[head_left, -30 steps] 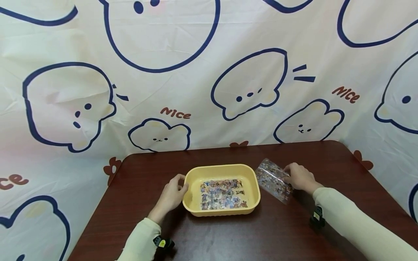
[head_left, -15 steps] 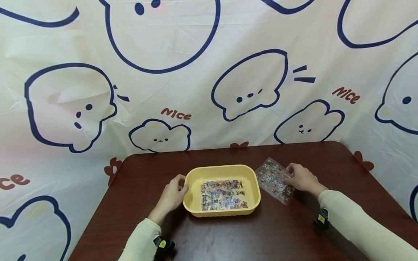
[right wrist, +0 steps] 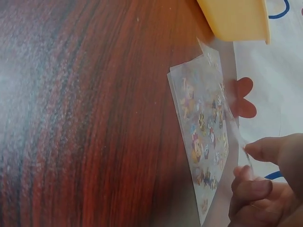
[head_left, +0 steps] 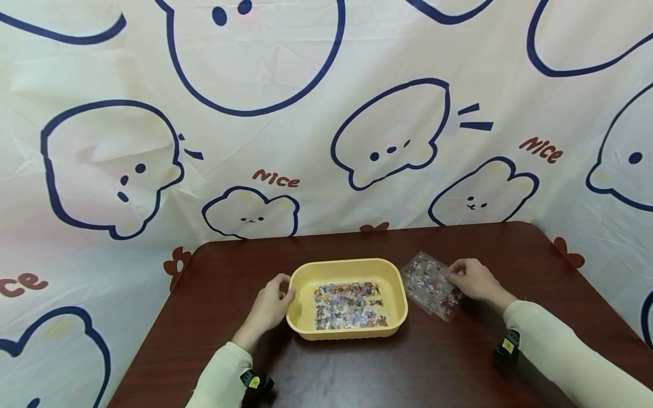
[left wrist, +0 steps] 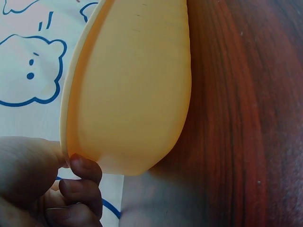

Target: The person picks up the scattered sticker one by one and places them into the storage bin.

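Note:
A yellow plastic basin (head_left: 352, 334) stands on the table, with sheets of small colourful stickers (head_left: 347, 309) lying inside. My left hand (head_left: 267, 303) holds its left rim; in the left wrist view the thumb and curled fingers pinch the basin's edge (left wrist: 132, 90). Right of the basin lie clear sticker sheets (head_left: 425, 280), printed with small figures. Between thumb and fingers my right hand (head_left: 473, 279) pinches the edge of one clear sheet. In the right wrist view this raised sheet (right wrist: 214, 59) is tilted and almost edge-on, over other flat sheets (right wrist: 196, 137).
The dark reddish-brown table (head_left: 357, 374) has rounded back corners. A pale cloth (head_left: 316, 141) with blue-outlined cartoon bears hangs behind it and along both sides. A black device is strapped to each wrist.
My right hand has moved slightly right, and the sheet's lean has changed, so that the sheets' edges now show apart. My left hand and the basin stay put.

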The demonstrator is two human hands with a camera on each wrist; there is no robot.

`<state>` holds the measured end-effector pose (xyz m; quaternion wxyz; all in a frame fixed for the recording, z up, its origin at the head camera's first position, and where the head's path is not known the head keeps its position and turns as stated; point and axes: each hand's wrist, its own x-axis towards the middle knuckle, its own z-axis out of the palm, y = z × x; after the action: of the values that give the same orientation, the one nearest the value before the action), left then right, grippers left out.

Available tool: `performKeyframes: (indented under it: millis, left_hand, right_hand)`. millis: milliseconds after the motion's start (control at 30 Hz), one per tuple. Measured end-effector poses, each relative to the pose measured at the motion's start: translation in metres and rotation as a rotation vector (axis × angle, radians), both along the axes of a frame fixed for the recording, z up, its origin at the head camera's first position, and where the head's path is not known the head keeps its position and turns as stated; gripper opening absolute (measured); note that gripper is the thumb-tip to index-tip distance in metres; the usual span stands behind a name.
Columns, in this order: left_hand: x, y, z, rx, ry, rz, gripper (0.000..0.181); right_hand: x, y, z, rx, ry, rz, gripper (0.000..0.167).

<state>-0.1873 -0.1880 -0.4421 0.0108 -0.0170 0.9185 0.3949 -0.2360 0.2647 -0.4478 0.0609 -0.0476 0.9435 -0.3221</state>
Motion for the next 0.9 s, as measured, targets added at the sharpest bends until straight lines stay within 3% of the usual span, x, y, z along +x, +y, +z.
performKeyframes:
  millis: [533, 900]
  left_hand:
    - [0.0, -0.001, -0.001, -0.006, 0.017, -0.006, 0.027]
    - [0.001, 0.0, 0.0, -0.002, 0.015, -0.009, 0.025]
  right_hand:
    - [0.009, 0.006, 0.0, -0.13, -0.002, 0.027, 0.02]
    - [0.015, 0.011, -0.001, -0.223, -0.003, -0.05, 0.024]
